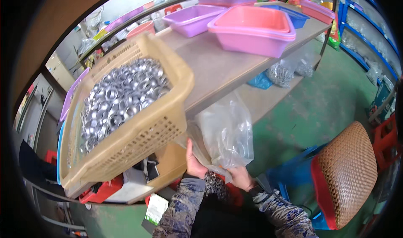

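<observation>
A large clear plastic bag hangs in front of me, beside the table's edge. My right hand has its fingers closed on the near edge of the bag. On the other side, my left hand grips the bag's left edge with its thumb pointing up; its other fingers are partly hidden by the film. Just left of that hand stands a tan plastic basket with slotted walls. It holds a heap of shiny metal rings. More small metal pieces show below my hands, partly covered by them.
Pink basins, a purple basin and a blue basket stand on the table. Filled clear bags lie on its lower shelf. A chair with a woven back is close on my right. Blue shelving stands farther off.
</observation>
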